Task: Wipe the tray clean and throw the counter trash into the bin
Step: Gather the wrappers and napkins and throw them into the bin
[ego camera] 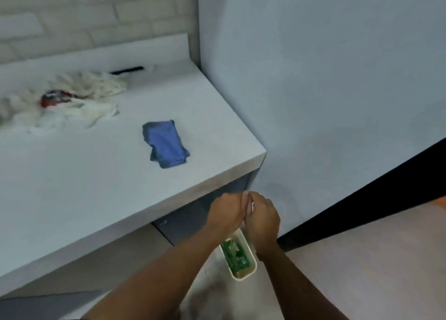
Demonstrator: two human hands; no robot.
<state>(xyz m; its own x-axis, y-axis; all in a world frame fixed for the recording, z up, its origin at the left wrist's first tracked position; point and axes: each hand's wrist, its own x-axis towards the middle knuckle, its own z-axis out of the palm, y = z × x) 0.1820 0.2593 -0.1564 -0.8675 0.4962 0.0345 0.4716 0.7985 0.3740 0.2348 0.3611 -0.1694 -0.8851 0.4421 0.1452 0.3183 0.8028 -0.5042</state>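
Observation:
Both of my hands are pressed together just past the counter's corner, above a small white bin (251, 269) on the floor. My left hand (225, 212) and my right hand (263, 217) close around a small white scrap (252, 206), of which only a sliver shows between them. The bin holds green and pale trash. On the counter (96, 187) lies a folded blue cloth (166, 144). A heap of white crumpled plastic with a red wrapper (54, 97) in it sits at the back left. No tray is in view.
A black stick-like object (128, 70) lies at the counter's back edge by the tiled wall. A pale wall (337, 78) stands right of the counter, with a dark panel (386, 191) low on the right. Cabinet fronts (188, 220) sit under the counter.

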